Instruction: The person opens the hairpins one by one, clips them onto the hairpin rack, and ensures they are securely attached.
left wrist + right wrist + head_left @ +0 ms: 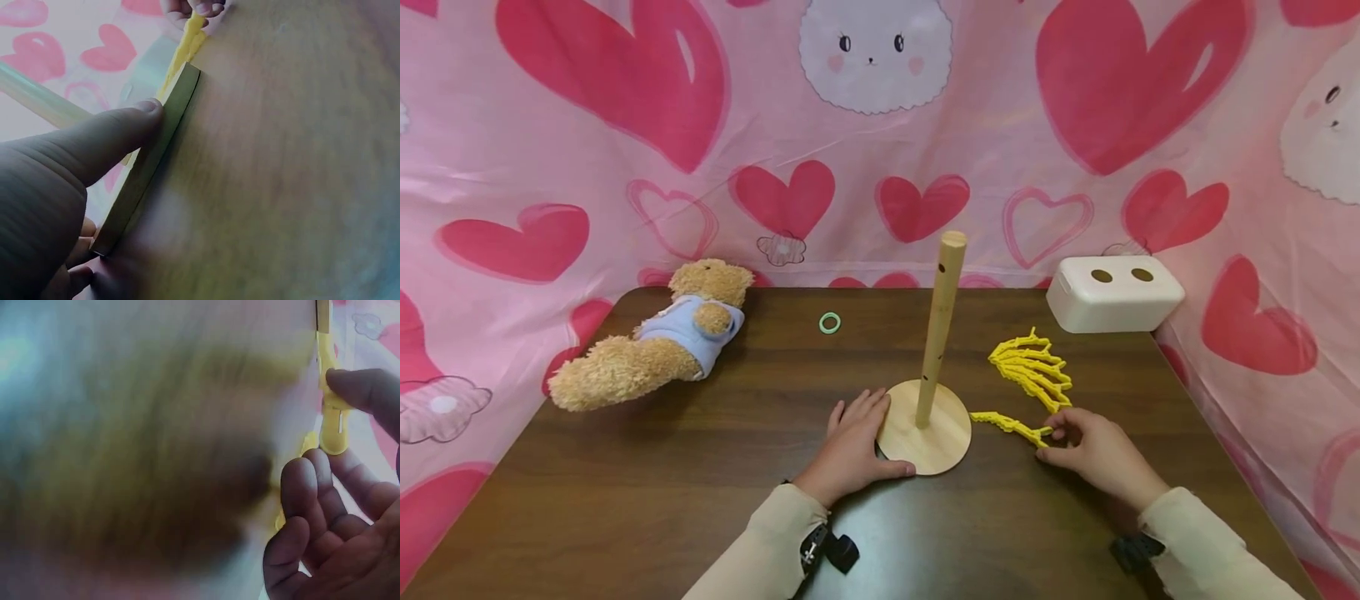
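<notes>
A wooden stand [938, 333] with a tall round post and a disc base stands upright near the table's middle. My left hand [853, 454] holds the base, with the fingers along its left side and the thumb at its front rim [142, 156]. To the right of the base, a yellow branch-shaped plastic piece [1006, 423] lies low over the table. Its right end is pinched between the thumb and fingers of my right hand [1097, 454]. In the right wrist view the thumb presses on the yellow piece [334, 428]. Just beyond it lies a fan of yellow branch pieces [1032, 368].
Behind the stand lies a small green ring [830, 322]. At the left a teddy bear [677, 337] in a light blue top lies on its side. A white box [1116, 304] with two round holes sits at the back right. A pink heart-print cloth [850, 142] hangs behind the table.
</notes>
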`<state>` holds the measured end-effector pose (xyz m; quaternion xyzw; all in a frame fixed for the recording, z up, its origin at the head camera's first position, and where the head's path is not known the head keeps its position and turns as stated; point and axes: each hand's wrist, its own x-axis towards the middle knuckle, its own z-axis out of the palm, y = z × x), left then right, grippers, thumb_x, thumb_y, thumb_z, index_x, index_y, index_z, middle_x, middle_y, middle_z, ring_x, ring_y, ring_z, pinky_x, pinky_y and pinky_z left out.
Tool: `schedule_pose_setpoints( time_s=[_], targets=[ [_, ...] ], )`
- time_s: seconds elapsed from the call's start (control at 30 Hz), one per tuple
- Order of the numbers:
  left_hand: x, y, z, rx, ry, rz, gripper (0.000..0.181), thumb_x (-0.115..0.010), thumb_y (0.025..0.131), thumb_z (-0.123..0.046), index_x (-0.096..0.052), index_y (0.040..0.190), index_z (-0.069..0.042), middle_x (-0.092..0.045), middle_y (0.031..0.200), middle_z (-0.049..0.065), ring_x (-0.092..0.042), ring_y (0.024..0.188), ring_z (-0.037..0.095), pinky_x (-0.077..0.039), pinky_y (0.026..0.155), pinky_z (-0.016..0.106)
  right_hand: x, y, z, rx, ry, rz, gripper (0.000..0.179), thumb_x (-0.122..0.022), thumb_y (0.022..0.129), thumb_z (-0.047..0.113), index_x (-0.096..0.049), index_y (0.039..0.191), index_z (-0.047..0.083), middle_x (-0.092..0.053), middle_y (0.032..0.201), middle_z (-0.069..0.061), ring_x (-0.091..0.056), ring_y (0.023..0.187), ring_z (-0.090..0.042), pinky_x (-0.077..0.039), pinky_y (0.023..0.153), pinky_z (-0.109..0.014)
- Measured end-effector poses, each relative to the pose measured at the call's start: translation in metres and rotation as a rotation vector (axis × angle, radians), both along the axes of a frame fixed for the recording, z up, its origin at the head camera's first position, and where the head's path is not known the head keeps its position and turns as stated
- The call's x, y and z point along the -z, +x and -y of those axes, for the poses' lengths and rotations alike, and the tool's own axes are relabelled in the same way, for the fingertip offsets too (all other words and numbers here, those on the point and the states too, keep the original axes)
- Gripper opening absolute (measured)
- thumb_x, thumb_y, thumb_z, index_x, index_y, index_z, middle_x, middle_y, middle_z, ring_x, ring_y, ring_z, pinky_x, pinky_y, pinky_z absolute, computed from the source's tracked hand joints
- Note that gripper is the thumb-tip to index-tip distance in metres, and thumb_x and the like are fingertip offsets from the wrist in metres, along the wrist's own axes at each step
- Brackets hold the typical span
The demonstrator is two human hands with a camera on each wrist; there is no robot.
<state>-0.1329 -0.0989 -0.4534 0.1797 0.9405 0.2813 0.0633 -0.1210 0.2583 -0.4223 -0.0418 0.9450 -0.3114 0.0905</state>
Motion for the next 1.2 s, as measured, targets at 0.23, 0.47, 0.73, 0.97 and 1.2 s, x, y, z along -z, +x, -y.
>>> schedule_pose_setpoints(
  time_s=[0.23, 0.47, 0.73, 0.97, 1.2],
  targets=[
    [-0.002, 0.0, -0.001, -0.041, -0.09, -0.046, 0.116, -0.08, 0.066, -0.073, -0.041, 0.154, -0.009, -0.04, 0.158, 0.004, -0.042, 0.13, 0.029, -0.031, 0.099, 0.052, 0.001, 0.003, 0.001, -0.021, -0.021, -0.097, 0.037, -0.089, 0.076, 0.034, -0.071, 0.1, 0.011, -0.065, 0.085, 0.002, -0.054, 0.074, -0.014, -0.045, 0.063, -0.027],
    [-0.004, -0.001, 0.0, -0.028, -0.089, -0.021, 0.112, -0.079, 0.068, -0.071, -0.041, 0.154, -0.01, -0.041, 0.157, 0.003, -0.051, 0.133, 0.031, -0.044, 0.103, 0.049, -0.001, 0.006, 0.007, -0.02, -0.051, -0.142, 0.032, -0.09, 0.075, 0.03, -0.073, 0.097, 0.013, -0.065, 0.084, 0.003, -0.054, 0.072, -0.011, -0.046, 0.062, -0.025],
    [-0.003, -0.002, 0.003, -0.03, -0.077, -0.023, 0.111, -0.079, 0.068, -0.071, -0.041, 0.154, -0.013, -0.041, 0.158, 0.0, -0.055, 0.129, 0.029, -0.047, 0.098, 0.048, -0.002, 0.005, 0.015, -0.052, -0.082, -0.197, 0.027, -0.091, 0.073, 0.026, -0.074, 0.091, 0.015, -0.064, 0.081, 0.005, -0.057, 0.073, -0.008, -0.048, 0.064, -0.024],
    [-0.003, 0.0, 0.003, -0.028, -0.071, -0.006, 0.111, -0.079, 0.068, -0.071, -0.041, 0.155, -0.014, -0.039, 0.158, -0.001, -0.053, 0.132, 0.029, -0.046, 0.1, 0.051, -0.006, 0.005, 0.025, -0.074, -0.095, -0.167, 0.026, -0.09, 0.074, 0.028, -0.074, 0.09, 0.015, -0.064, 0.08, 0.005, -0.057, 0.074, -0.009, -0.049, 0.065, -0.025],
    [-0.003, -0.002, 0.004, -0.025, -0.078, -0.022, 0.11, -0.079, 0.069, -0.071, -0.041, 0.155, -0.014, -0.039, 0.159, -0.002, -0.053, 0.132, 0.028, -0.047, 0.099, 0.049, -0.009, -0.002, 0.037, -0.091, -0.117, -0.16, 0.026, -0.09, 0.076, 0.028, -0.073, 0.092, 0.015, -0.065, 0.082, 0.004, -0.058, 0.076, -0.013, -0.05, 0.067, -0.026]
  ],
)
